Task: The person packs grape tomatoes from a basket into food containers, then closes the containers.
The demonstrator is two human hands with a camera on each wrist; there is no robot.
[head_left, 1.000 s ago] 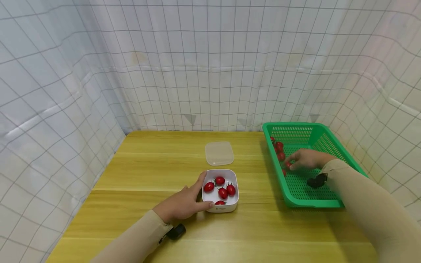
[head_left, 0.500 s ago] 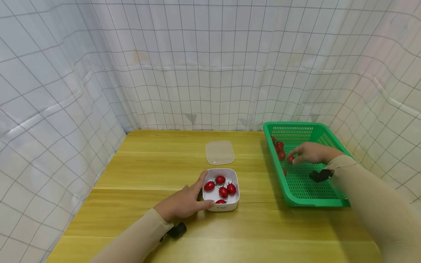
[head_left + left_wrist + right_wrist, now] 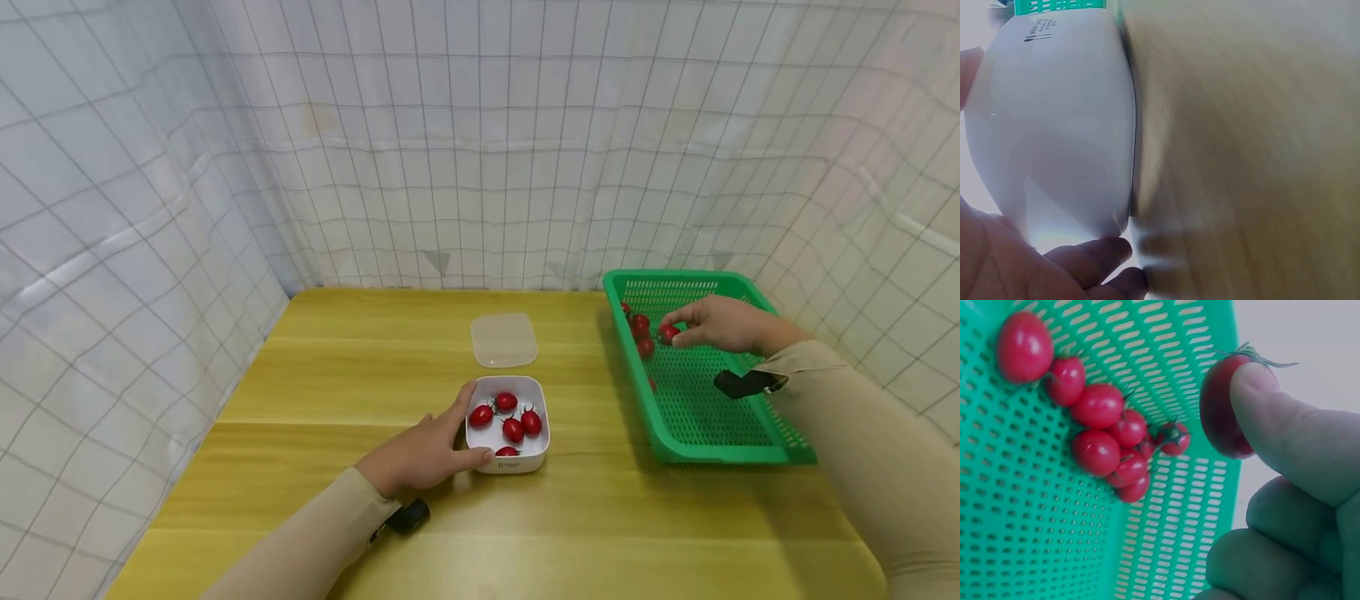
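Note:
My left hand [image 3: 423,452] holds a small white square container [image 3: 527,464], thumb at its near wall and fingers along its left side. Several red cherry tomatoes [image 3: 513,430] with green stems lie inside it. In the left wrist view, fingertips touch the lower corner of the container [image 3: 1054,131]. Over the green basket [image 3: 708,455], my right hand [image 3: 729,324] pinches one cherry tomato [image 3: 1217,415], its stem pointing up in the right wrist view. More cherry tomatoes [image 3: 1099,405] cluster along the basket's left side.
A translucent square lid [image 3: 504,340] lies flat on the wooden table [image 3: 315,367] behind the container. White grid-patterned curtains [image 3: 450,167] enclose the table at the back and sides. The basket's raised rim stands at the table's right.
My right hand has lifted a tomato from among those at the basket's left side and moved back and to the right. My left hand stays at the container.

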